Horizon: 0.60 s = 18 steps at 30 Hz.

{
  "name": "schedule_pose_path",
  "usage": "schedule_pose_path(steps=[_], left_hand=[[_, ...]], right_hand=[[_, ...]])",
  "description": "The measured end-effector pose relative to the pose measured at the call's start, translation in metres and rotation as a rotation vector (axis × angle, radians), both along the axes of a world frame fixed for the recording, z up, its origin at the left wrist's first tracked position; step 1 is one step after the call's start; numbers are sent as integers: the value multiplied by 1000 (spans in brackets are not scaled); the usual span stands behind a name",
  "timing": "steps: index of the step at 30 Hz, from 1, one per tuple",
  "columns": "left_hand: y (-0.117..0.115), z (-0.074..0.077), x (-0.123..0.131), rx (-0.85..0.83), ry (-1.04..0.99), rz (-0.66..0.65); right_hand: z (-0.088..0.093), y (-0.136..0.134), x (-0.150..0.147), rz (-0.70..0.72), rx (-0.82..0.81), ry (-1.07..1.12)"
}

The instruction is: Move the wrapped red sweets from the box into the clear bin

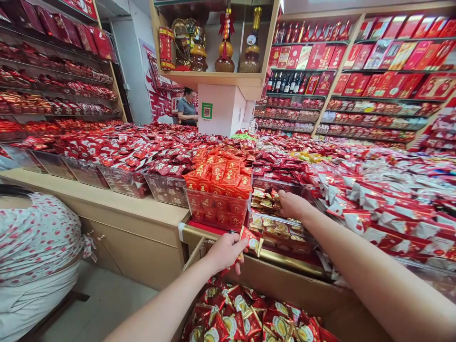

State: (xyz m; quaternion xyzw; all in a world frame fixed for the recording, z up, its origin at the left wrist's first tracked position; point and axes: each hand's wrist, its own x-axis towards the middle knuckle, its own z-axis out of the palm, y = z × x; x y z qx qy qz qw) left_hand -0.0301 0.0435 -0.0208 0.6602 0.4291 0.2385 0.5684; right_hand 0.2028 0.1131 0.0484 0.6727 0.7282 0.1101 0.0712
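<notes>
My left hand point(227, 251) is closed on a red and gold candy packet point(252, 241), held above the near edge of an open cardboard box point(285, 280). Inside that box lie many red and gold candy packets point(235, 323) with a round yellow picture on them. My right hand point(295, 205) reaches into a clear plastic bin point(276, 222) partly filled with gold and red packets. Its fingers are bent and appear to pinch a small packet point(274, 195) there; the fingertips are partly hidden.
Left of that bin stands a clear bin heaped with orange-red packets point(219, 183). White and red packets point(377, 209) pile up at right. A person in a patterned top point(39, 237) is at the left, another person point(187, 108) farther back. A display cabinet point(213, 76) overhangs the counter.
</notes>
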Motion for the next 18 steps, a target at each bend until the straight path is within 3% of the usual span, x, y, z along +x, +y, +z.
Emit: schedule_pose_path(steps=[6,12,18], left_hand=[[-2,3,1,-33,-23,7],[-5,6,1,-34,-44,11],[-5,4,0,-20,-51,10]], right_hand=[[7,-4,-7,74,74,35],[6,1,-9,250,10,80],[3,5,-9,287,-2,126]])
